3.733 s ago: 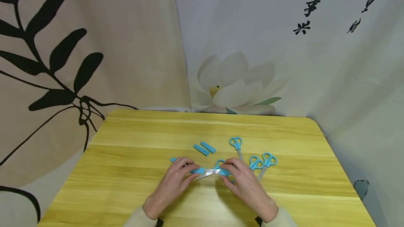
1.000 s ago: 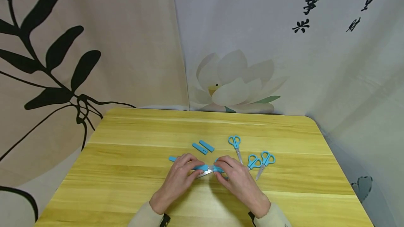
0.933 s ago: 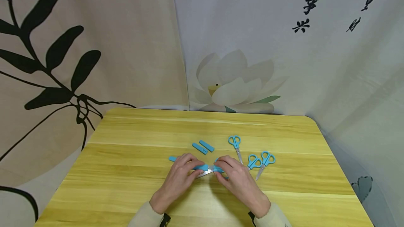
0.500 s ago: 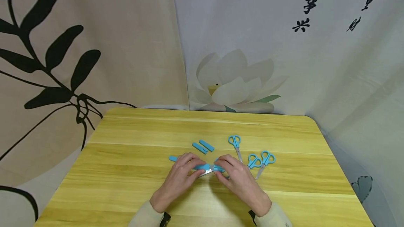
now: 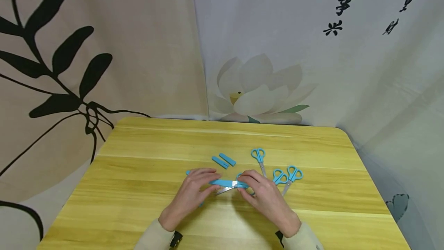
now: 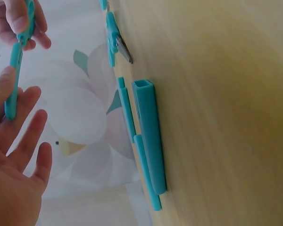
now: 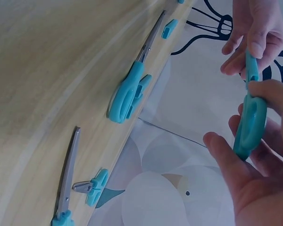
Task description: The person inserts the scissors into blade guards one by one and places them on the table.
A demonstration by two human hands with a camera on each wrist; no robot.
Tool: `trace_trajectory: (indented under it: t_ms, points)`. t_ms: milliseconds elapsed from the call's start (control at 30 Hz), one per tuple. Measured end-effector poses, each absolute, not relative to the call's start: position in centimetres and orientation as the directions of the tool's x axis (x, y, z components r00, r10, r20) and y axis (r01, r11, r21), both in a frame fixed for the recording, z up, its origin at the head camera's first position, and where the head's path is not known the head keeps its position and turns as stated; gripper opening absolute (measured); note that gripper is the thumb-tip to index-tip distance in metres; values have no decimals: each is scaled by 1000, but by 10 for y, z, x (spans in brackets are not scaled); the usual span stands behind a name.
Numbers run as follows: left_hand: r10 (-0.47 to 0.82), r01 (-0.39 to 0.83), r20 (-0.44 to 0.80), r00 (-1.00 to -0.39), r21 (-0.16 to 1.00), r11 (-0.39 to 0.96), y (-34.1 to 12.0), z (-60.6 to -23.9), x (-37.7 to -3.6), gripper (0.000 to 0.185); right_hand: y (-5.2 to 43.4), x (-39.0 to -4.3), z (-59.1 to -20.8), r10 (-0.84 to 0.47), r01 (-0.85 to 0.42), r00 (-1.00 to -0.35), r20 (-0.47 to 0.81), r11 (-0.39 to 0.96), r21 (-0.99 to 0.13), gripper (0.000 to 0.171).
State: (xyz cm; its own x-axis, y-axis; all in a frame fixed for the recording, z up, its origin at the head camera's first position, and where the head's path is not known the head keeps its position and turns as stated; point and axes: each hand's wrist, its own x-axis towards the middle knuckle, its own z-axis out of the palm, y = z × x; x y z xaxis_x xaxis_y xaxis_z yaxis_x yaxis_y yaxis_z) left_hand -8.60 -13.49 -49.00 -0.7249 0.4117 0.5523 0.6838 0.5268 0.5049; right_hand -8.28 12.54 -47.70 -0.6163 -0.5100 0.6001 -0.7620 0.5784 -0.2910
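Observation:
Between both hands is a pair of scissors (image 5: 235, 184) with light blue handles, its blades spread. A blue blade cover (image 5: 222, 183) sits over one blade, its end close to the pivot. The other blade (image 5: 224, 191) is bare. My left hand (image 5: 190, 194) pinches the cover between thumb and fingers, and the other fingers spread loosely in the left wrist view. My right hand (image 5: 267, 198) grips the scissors by the handles, whose loop (image 7: 253, 123) shows in the right wrist view. A blue end (image 5: 187, 172) pokes out behind my left hand, mostly hidden.
Two loose blade covers (image 5: 220, 162) lie side by side beyond my hands. More blue-handled scissors (image 5: 258, 155) lie to the right, and two pairs (image 5: 295, 173) rest close together near my right hand. A wooden table (image 5: 156, 142) carries everything, with printed curtains (image 5: 156, 49) behind.
The cover has slid along the blade toward the handles since the oldest frame. In the last half second my left hand has shifted left along the cover, leaving more of it exposed.

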Motion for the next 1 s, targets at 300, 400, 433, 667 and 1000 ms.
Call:
trace_trajectory:
  t_ms: [300,400,433,667,1000]
  points:
    - [425,712,574,-700,509,484,-136,-492,-89,30,126,-83,-478,-512,-763,-620,594,571,-304,34]
    - [425,716,578,-696,513,474,-135,-492,-89,29,126,-84,-477,-515,-765,-618,594,568,-303,33]
    - [426,716,579,-696,515,470,-135,-492,-89,29,126,-84,-477,-516,-766,-616,595,568,-301,33]
    - [422,715,580,-697,520,466,-134,-491,-90,27,123,-85,-475,-523,-769,-614,592,565,-299,31]
    - [408,718,594,-693,516,468,-133,-491,-91,24,121,-84,-474,-512,-766,-618,596,563,-310,28]
